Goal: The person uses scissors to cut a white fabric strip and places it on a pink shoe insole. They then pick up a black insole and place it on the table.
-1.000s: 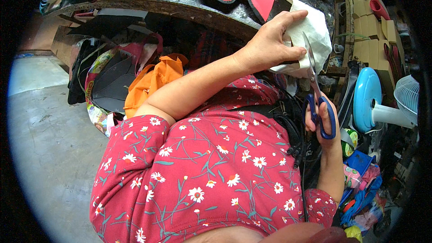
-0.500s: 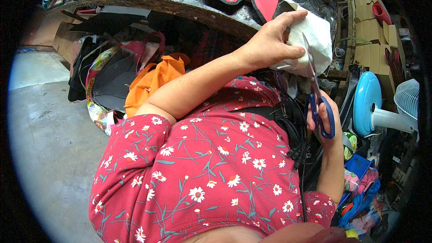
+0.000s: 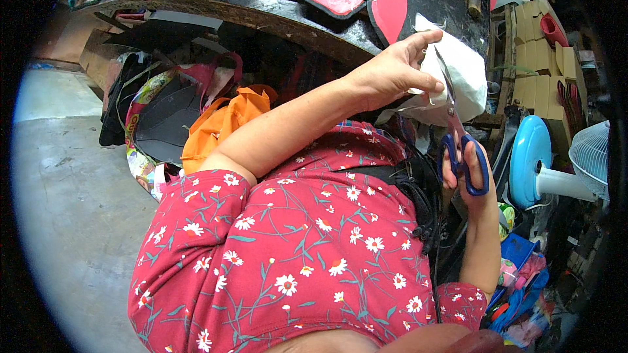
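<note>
In my right hand is a pair of scissors, its dark blue handle loops around my fingers and the blades pointing up. The blades lie against a bulky white cloth-like piece at the bench edge. My left hand pinches the near left side of this piece between thumb and fingers. A loose corner of the white material sticks up beyond my fingertips. Red petal-shaped pieces with dark edging and white strips lie on the dark workbench beyond my left hand.
A blue-and-white fan stands at the right, near stacked tan cardboard boxes. Below the bench at left are an orange cloth bag and a dark-lined bag. Colourful bags and bundles crowd the lower right.
The scissors' handle loops are slightly farther apart, and the blades have shifted a little on the white piece. My left hand keeps its pinch. The whole view has shifted slightly.
</note>
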Available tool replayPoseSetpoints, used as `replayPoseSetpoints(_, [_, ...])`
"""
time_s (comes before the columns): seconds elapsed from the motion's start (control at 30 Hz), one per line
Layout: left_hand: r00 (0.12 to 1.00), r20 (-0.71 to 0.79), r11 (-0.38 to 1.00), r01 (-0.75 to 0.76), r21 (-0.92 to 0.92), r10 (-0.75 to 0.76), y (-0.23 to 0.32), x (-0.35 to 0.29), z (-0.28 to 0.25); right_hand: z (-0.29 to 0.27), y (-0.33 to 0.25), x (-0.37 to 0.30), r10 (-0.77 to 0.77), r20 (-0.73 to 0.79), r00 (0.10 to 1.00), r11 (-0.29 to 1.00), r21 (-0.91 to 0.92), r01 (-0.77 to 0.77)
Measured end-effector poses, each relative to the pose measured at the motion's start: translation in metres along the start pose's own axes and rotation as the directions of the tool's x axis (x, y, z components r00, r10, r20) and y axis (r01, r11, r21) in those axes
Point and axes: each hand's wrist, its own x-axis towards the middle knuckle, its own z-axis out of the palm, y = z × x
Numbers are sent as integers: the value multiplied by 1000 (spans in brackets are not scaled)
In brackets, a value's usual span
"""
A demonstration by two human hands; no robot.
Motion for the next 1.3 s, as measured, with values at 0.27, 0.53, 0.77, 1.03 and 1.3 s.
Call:
replayPoseSetpoints(0.27, [996,21,989,88,-117,-86,-4,1,-9,0,0,7,-36,-15,999,999,13,36])
replayPoseSetpoints(0.53, [997,26,998,65,24,-66,-9,4,-6,4,1,9,-69,-43,997,997,28,70])
replayPoseSetpoints(0.77, [999,16,987,35,158,-37,-6,5,-3,-2,-11,11,-126,-85,988,992,-38,123])
replayPoseSetpoints(1.03, [997,-74,915,43,402,-15,-2,5,-6,-35,-37,8,-189,-442,877,512,-806,-297])
replayPoseSetpoints(1.3, [999,38,791,-32,611,12,11,42,3,-89,-11,43,-351,-440,827,858,-504,96])
